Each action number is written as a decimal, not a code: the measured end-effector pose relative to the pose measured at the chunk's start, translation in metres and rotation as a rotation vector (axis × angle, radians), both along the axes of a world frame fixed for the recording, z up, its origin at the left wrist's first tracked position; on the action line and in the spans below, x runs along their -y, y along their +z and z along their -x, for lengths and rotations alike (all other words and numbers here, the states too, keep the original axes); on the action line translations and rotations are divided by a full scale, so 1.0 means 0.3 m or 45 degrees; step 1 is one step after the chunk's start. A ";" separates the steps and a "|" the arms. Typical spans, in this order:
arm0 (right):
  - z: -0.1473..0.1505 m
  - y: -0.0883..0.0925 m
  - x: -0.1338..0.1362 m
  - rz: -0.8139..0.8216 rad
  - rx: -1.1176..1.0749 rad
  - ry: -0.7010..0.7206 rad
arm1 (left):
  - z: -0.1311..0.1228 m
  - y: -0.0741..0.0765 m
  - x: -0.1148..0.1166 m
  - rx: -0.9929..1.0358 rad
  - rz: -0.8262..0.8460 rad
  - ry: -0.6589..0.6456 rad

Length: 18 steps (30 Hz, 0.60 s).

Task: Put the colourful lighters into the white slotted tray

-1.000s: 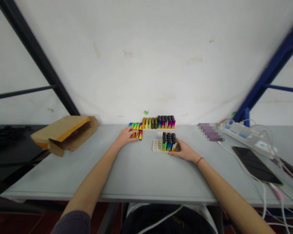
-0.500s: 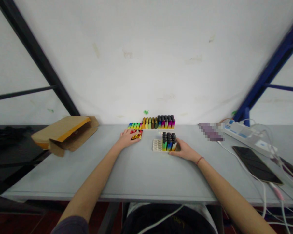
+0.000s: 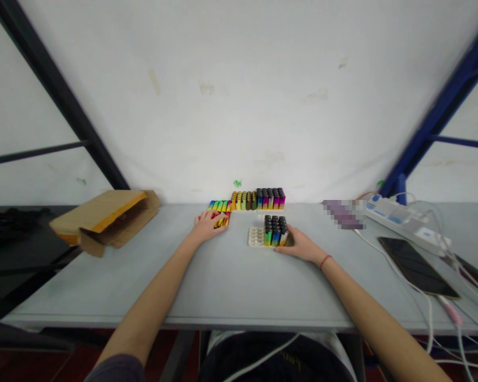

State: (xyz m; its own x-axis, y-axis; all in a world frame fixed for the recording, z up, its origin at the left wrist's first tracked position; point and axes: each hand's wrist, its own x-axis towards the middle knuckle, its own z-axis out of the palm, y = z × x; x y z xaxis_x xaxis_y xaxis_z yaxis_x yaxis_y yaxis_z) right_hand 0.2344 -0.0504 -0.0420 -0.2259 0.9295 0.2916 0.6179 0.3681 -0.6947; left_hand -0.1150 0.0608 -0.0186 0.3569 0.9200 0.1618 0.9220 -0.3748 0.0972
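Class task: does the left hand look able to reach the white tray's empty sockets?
Probably yes: only grey tabletop seems to lie between the left hand and the empty sockets; the upright lighters stand beyond them.

L fingers (image 3: 209, 217) hide part of the lying lighters (image 3: 223, 219), no. can't be told. Well right of R fingers (image 3: 291, 242), purple item (image 3: 342, 215) is blurred to blocks, kind unclear. Further right, white cables (image 3: 430, 318) run off bottom edge.
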 end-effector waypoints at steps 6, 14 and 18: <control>0.008 0.019 0.009 0.023 0.003 0.003 | -0.032 0.021 0.003 0.145 -0.127 -0.059; 0.008 0.014 0.004 -0.025 -0.028 0.025 | -0.347 0.053 0.115 0.657 0.368 -0.734; 0.007 0.002 -0.002 -0.029 -0.020 0.025 | -0.405 0.068 0.125 0.759 0.583 -0.754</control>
